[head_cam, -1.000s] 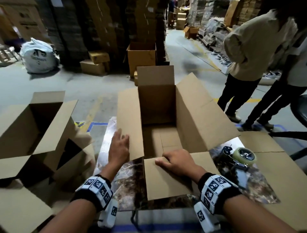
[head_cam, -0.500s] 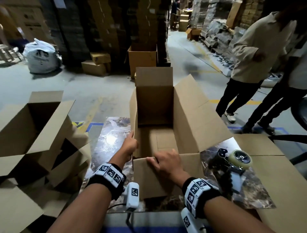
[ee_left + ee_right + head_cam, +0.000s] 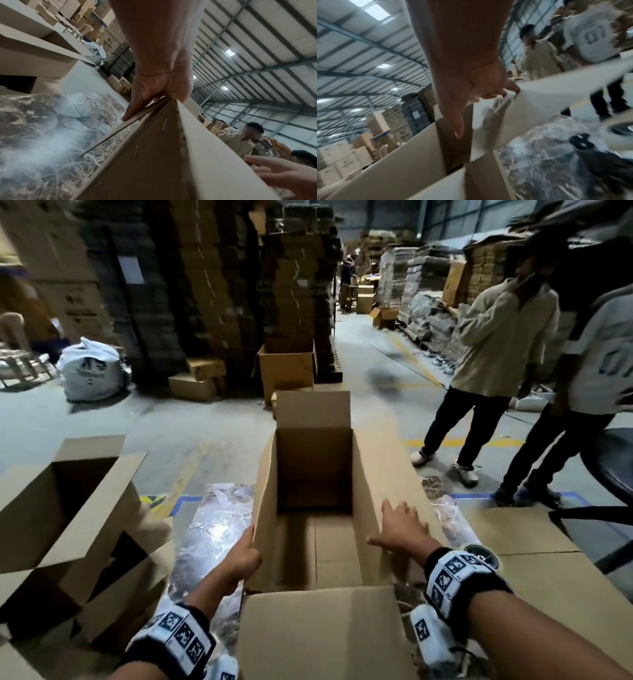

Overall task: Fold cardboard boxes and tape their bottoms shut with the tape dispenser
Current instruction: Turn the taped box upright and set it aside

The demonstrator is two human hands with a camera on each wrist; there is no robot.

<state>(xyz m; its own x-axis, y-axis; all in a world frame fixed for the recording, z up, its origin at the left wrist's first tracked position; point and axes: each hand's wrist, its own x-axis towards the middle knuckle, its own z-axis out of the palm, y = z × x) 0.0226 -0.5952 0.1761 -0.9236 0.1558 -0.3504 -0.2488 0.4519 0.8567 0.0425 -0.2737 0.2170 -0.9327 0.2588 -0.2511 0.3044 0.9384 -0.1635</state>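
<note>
An open brown cardboard box (image 3: pixel 308 467) stands on the marbled table (image 3: pixel 219 522) in front of me, its near flap lying toward me. My left hand (image 3: pixel 247 554) grips the top edge of the box's left side; in the left wrist view the left hand (image 3: pixel 149 102) pinches that cardboard edge (image 3: pixel 171 148) between thumb and fingers. My right hand (image 3: pixel 399 525) lies with spread, straight fingers on the right flap, and the right wrist view is blurred. The tape dispenser (image 3: pixel 481 554) lies on the table at the right, mostly hidden behind my right wrist, with its roll (image 3: pixel 607 128) visible.
Other opened boxes (image 3: pixel 68 508) crowd the left side of the table. Flat cardboard (image 3: pixel 548 577) lies at the right. Two people (image 3: pixel 496 337) stand on the floor to the right. Stacks of cartons (image 3: pixel 212 285) rise behind.
My left hand went from the table to gripping the box's left side, whose flap came up. My right hand left the near flap and moved onto the right flap.
</note>
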